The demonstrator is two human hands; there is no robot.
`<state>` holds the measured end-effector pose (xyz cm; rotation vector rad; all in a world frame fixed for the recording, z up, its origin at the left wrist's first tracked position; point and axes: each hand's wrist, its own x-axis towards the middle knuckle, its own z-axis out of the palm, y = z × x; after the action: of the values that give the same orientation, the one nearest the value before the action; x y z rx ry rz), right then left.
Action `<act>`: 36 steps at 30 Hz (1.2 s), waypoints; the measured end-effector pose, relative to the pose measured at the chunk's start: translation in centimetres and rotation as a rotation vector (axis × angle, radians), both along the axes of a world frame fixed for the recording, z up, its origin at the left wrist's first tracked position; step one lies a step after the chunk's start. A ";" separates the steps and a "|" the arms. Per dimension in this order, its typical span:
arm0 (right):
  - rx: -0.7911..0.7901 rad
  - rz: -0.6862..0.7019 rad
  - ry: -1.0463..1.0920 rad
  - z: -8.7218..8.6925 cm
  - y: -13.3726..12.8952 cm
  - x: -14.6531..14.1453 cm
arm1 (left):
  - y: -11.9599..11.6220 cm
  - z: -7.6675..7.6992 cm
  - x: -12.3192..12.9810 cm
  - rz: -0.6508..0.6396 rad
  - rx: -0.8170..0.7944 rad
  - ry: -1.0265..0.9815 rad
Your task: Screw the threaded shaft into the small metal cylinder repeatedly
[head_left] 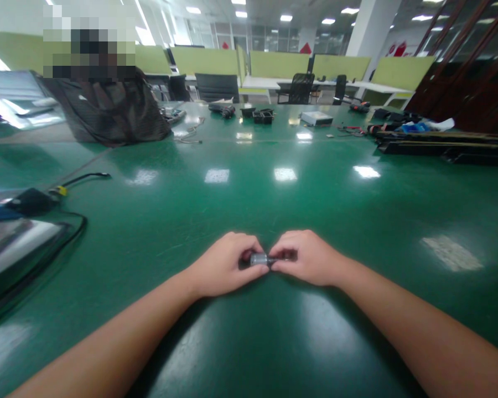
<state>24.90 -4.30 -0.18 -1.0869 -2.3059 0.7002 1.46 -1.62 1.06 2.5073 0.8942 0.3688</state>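
Note:
Near the middle of the green table [240,210], my left hand [228,264] grips a small grey cylinder [259,259] between thumb and fingers. A thin dark part [279,258] extends from the cylinder's right end, and my right hand [305,257] pinches it. Both hands rest low on the tabletop, their fingertips almost meeting. The object lies roughly level, and its far right end is partly hidden within my right hand. What exactly the object is cannot be made out.
A dark bag [112,110] stands at the back left. Cables [83,221] and a device edge lie at the left. Black bars [444,146] and tools are at the back right. A white box [316,118] and black parts [263,115] sit along the far side.

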 end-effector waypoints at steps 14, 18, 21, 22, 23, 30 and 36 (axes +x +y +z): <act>0.088 0.059 0.005 -0.1 0.0 0.0 | 0.0 -0.1 0.0 0.004 0.013 0.013; 0.084 0.067 0.003 0.1 -0.1 0.1 | 0.1 0.0 0.0 0.000 0.005 0.026; 0.084 0.064 0.011 0.2 -0.1 0.2 | 0.1 0.0 -0.1 0.000 -0.003 0.030; 0.084 0.062 0.014 0.2 -0.1 0.2 | 0.1 0.1 -0.1 0.003 -0.004 0.031; 0.084 0.062 0.016 0.2 -0.1 0.2 | 0.1 0.1 -0.1 0.005 -0.003 0.032; 0.069 0.067 0.000 0.3 -0.1 0.3 | 0.1 0.1 -0.2 0.002 -0.004 0.020; 0.045 0.047 -0.044 0.4 -0.1 0.4 | 0.1 0.3 -0.3 -0.001 -0.002 0.022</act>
<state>25.30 -4.42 0.26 -1.0414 -2.3798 0.6445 1.21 -1.57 1.33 2.5147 0.9010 0.3401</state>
